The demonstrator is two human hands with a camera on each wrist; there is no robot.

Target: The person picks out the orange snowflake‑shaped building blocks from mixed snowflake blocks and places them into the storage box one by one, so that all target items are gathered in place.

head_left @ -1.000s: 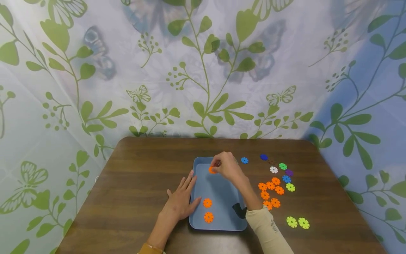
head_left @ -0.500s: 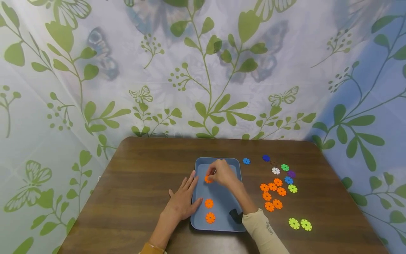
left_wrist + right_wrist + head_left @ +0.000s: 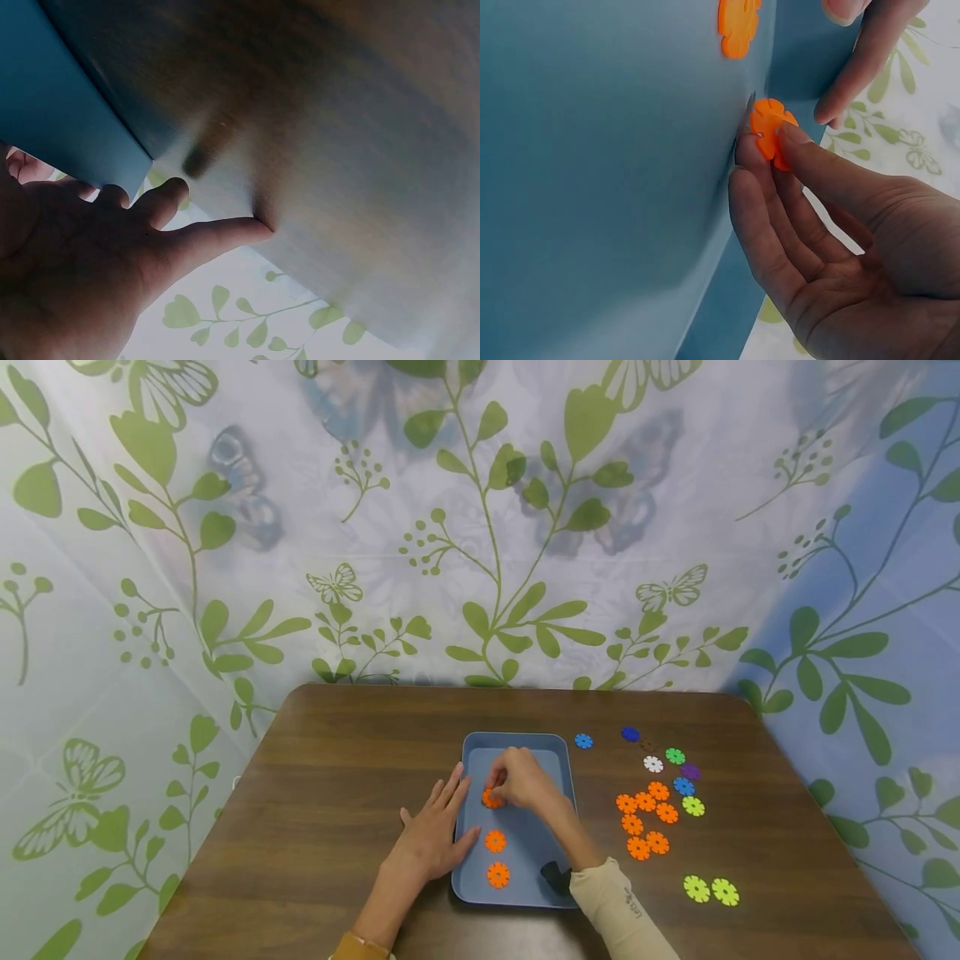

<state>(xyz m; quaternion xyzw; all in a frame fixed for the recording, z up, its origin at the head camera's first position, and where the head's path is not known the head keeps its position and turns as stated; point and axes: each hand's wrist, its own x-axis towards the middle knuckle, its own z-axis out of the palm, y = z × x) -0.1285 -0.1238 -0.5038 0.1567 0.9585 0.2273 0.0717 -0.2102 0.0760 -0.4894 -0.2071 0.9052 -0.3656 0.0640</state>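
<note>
Orange notched disc [image 3: 771, 127]: positioned inside the blue tray [image 3: 525, 860], toward its far left part, pinched between thumb and fingers of the right hand [image 3: 521, 778]; whether it touches the tray floor cannot be told. Left hand [image 3: 426, 841]: fingers extended and spread beside the tray's left wall, thumb across the rim, nothing grasped. Second disc [image 3: 496, 841] and third disc [image 3: 498, 875] lie flat in the tray, nearer the person. Right of the tray, an orange disc cluster [image 3: 632, 824] rests on the table [image 3: 360, 752].
</note>
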